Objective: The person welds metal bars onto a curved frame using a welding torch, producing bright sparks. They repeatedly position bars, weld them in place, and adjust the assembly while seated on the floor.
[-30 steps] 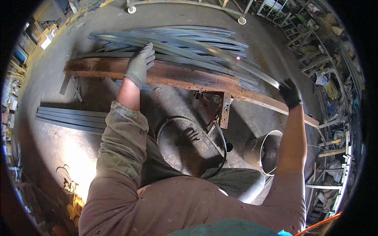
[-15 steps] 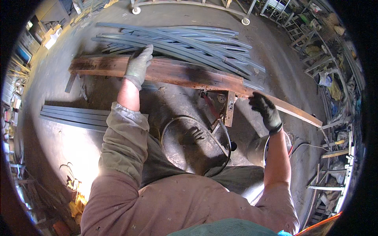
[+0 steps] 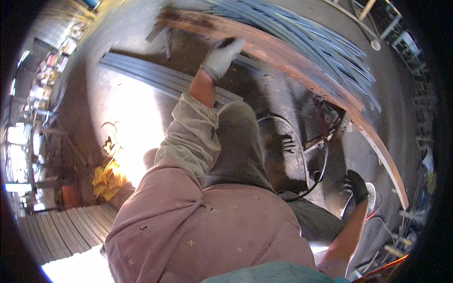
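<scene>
My left hand [image 3: 222,59], in a pale work glove, is at the near edge of a long reddish-brown beam [image 3: 278,52]. Motion blurs its fingers, so their grip is unclear. Lower right, my right hand [image 3: 357,187] wears a dark glove and has its fingers apart, with nothing seen in them. It hangs beside the rim of a round bucket-like container [image 3: 370,193]. A narrower brown bar [image 3: 384,158] extends from the beam's right end. Beneath the beam stands a metal support with a red part [image 3: 323,132], partly in shadow.
Blue-grey metal bars [image 3: 302,33] lie piled beyond the beam. More grey bars [image 3: 146,70] lie on the floor at left. A hose [image 3: 297,137] loops near my knees. Yellow cloth [image 3: 108,179] lies lower left, beside slatted boards [image 3: 66,226]. A wheeled frame [image 3: 375,45] stands far right.
The view has swung, so the scene sits rotated and farther right. My right hand has dropped from beside the beam toward the bucket. My left hand has shifted from atop the beam to its near edge.
</scene>
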`<state>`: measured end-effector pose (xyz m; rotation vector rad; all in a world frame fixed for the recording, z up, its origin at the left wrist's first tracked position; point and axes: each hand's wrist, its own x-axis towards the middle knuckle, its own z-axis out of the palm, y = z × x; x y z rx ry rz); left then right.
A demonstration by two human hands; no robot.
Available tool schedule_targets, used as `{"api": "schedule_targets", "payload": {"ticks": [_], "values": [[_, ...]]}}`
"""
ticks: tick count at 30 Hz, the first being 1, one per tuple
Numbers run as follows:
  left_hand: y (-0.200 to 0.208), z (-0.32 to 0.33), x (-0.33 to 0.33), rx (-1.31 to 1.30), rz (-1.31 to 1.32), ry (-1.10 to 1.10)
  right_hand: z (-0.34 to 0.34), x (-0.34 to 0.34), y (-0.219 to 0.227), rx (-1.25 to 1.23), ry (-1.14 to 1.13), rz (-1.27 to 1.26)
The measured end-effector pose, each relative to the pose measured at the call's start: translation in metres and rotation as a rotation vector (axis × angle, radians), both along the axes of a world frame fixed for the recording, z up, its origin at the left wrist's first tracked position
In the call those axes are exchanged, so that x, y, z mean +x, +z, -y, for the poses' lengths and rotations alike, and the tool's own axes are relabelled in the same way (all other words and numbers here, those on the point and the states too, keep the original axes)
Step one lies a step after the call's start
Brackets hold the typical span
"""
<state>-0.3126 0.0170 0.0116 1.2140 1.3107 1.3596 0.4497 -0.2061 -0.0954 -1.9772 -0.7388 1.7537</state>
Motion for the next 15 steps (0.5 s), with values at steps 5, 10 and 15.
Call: {"api": "schedule_targets", "payload": {"ticks": [5, 10, 15], "values": [[-0.155, 0.108, -0.089, -0.571, -0.612, -0.074, 0.015, 0.014, -0.011, 0.150, 0.055, 0.070], [-0.310, 0.203, -0.123, -1.086, -0.231, 0.088, 0.009, 0.037, -0.033, 0.026, 0.038, 0.105], [-0.379, 0.194, -0.149, -0.970, -0.420, -0.056, 0.009, 0.045, -0.041, -0.024, 0.017, 0.146]]}}
